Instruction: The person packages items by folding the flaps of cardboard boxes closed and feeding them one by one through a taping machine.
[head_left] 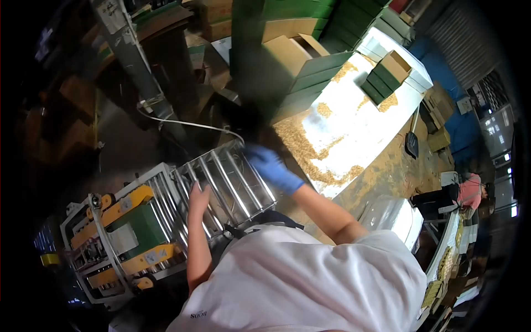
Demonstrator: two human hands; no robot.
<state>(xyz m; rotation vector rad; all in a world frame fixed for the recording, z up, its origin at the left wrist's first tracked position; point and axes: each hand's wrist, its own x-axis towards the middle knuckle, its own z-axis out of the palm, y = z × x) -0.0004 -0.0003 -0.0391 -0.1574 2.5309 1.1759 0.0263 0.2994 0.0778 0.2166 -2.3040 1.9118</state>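
My bare left hand (199, 196) hovers over or rests on the metal roller conveyor (218, 171); I cannot tell which. Its thumb and fingers show apart, with nothing seen between them. In a blue glove, my right hand (272, 167) is at the far right corner of the rollers, and its fingers are smeared by motion. To the left, the conveyor runs into a taping machine with yellow side guides (130, 202). A green carton (135, 229) with a pale label lies between those guides.
Beyond the conveyor stands a large open green carton (315, 72). A white table (354, 130) carries scattered brown bits and a smaller open carton (387, 74). A black shovel (411, 143) leans beside it. A person in a pink top (469, 191) is at the right. A grey post (133, 61) rises left.
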